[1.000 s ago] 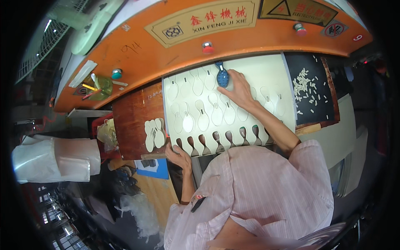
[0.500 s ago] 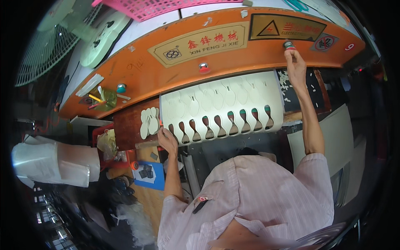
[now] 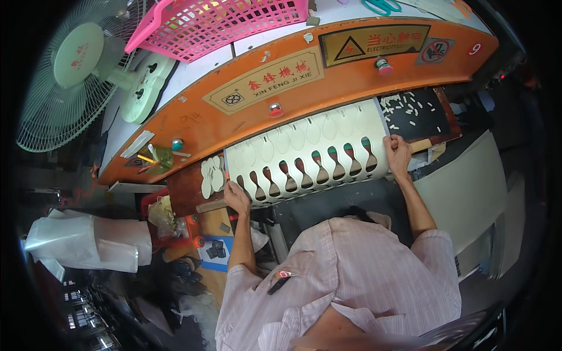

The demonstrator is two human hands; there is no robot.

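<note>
A white sheet with rows of sole-shaped cut-outs lies under the orange press head of a cutting machine. My left hand grips the sheet's lower left corner. My right hand holds the sheet's right edge. A small stack of white cut sole pieces rests on the brown board just left of the sheet.
A pink plastic basket sits on top of the machine, and a pale green fan stands at the left. Red buttons are on the press front. White scraps lie on a black mat at the right. A white bag hangs lower left.
My right hand has come down from the red button on the press front to the sheet's right edge. The sheet has slid toward me, and the view has tilted upward.
</note>
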